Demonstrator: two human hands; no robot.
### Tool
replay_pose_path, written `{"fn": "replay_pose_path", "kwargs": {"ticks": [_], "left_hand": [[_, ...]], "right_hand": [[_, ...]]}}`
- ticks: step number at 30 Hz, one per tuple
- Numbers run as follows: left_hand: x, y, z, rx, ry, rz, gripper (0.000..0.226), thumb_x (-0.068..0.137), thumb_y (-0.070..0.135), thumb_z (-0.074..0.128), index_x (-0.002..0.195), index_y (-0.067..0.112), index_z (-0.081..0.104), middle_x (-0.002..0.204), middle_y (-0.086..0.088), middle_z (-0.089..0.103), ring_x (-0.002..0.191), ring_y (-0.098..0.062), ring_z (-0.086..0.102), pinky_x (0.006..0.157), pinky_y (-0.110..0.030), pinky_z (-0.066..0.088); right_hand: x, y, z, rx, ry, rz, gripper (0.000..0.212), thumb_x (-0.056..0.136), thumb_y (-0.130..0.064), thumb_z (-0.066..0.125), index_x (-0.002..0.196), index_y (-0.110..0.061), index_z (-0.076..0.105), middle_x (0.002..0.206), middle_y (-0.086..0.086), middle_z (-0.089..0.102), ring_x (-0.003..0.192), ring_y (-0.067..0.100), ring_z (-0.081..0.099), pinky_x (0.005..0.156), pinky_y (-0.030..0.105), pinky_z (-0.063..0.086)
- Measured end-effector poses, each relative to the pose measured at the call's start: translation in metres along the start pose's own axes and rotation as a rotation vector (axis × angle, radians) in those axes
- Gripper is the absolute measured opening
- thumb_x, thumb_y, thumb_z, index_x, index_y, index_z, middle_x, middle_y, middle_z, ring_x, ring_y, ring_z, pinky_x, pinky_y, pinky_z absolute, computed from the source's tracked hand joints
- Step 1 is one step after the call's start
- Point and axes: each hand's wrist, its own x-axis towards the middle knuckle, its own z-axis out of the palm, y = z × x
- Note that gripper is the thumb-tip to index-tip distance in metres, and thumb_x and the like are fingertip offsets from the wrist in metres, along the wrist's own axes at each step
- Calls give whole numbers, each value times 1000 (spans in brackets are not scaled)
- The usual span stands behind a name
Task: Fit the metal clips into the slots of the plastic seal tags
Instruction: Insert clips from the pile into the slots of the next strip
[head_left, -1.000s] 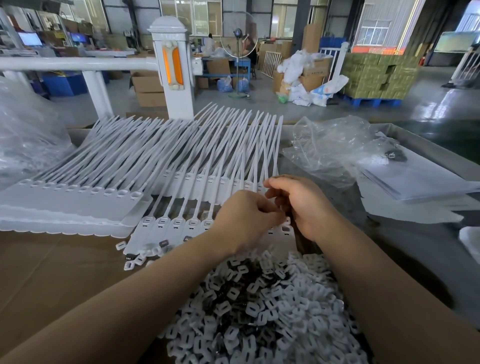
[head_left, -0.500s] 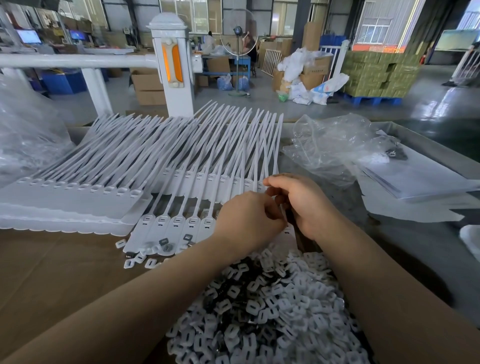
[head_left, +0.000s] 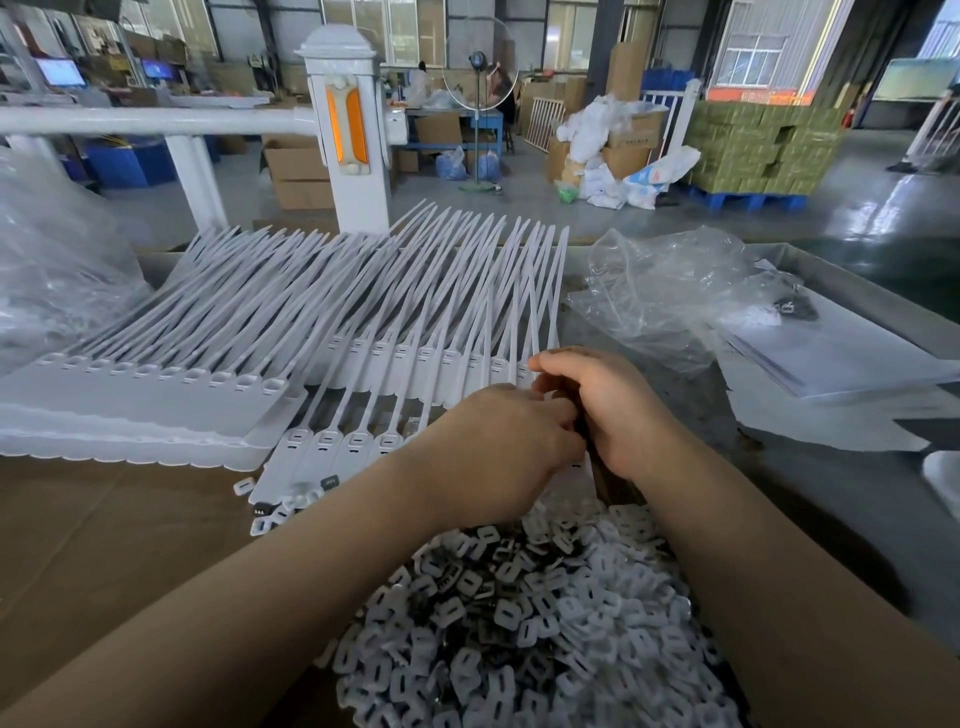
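White plastic seal tags (head_left: 358, 441) lie in a near row with their long tails fanned away from me, and a second row (head_left: 415, 358) lies behind it. A heap of small white and dark metal clips (head_left: 519, 623) fills the foreground. My left hand (head_left: 493, 447) has its fingers curled down over the right end of the near row, gripping a tag there. My right hand (head_left: 613, 410) touches it, thumb and forefinger pinching a small clip that is mostly hidden. The tag heads beneath both hands are covered.
A thick stack of tags (head_left: 130, 400) sits at left on the brown cardboard surface (head_left: 104, 545). Loose clips (head_left: 270, 514) lie by the near row. Crumpled clear plastic bags (head_left: 675, 296) and flat sheets (head_left: 841, 358) lie at right. A white post (head_left: 343, 135) stands behind.
Both hands stay pressed together at the same spot over the right end of the near tag row, with only small finger movement.
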Motion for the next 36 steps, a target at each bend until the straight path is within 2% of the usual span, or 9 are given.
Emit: {"fn": "replay_pose_path", "kwargs": {"ticks": [8,13,17,20,23,27,30,32,36], "left_hand": [[-2,4,-4,92,26,23,46,83,16,37,119,27,64,117,5,54,115,-18,43,96,-28,24],[-12,3,-8,43,-63,-54,70,78,22,14,134,38,55,115,2,39,112,-17,29,96,-31,21],[-13,9,-11,150,-96,-36,71,80,23,11,138,31,51,126,-4,37,122,-23,29,103,-37,25],[-11,13,-11,185,-104,-35,66,83,22,15,136,29,53,128,-5,36,124,-25,29,103,-38,27],[-14,4,-8,-70,-179,-128,55,94,17,30,142,40,45,128,-2,35,121,-20,27,108,-40,23],[-26,-27,-12,-404,-334,-203,52,101,28,46,147,49,32,140,10,40,130,-9,33,114,-38,21],[-38,-56,-24,-605,-261,-293,41,97,34,57,134,48,49,124,25,50,107,10,48,94,-19,39],[-45,-75,-31,-625,-185,-405,24,91,35,64,109,50,60,104,25,60,96,8,58,77,-16,45],[-61,-102,-36,-578,-342,-510,13,83,26,75,85,37,70,78,31,67,70,11,63,71,-19,49]], "right_hand": [[0,2,3,44,8,-28,14,89,-15,65,77,-14,72,64,1,66,56,14,61,54,26,48],[3,4,3,0,27,-42,15,90,-17,66,77,-16,74,73,5,71,69,20,64,67,35,50],[2,4,4,-15,30,-30,15,90,-19,66,77,-18,73,70,2,69,63,16,63,52,27,50],[1,3,5,-35,40,-27,14,89,-20,67,77,-18,74,69,0,70,65,16,64,55,28,49],[0,2,3,-52,46,-31,13,90,-20,66,79,-18,74,65,-4,67,64,15,57,60,30,46],[0,3,1,-101,41,-35,11,92,-19,63,87,-17,73,65,-7,68,60,10,51,54,24,41],[2,4,1,-137,44,-72,16,95,-16,58,87,-16,72,67,-5,68,62,10,49,59,23,38],[2,4,1,-152,48,-75,16,95,-16,58,87,-16,72,67,-5,68,61,9,48,59,23,37],[3,5,0,-161,38,-78,16,95,-16,58,88,-16,72,65,-6,68,61,9,49,59,23,38]]}}
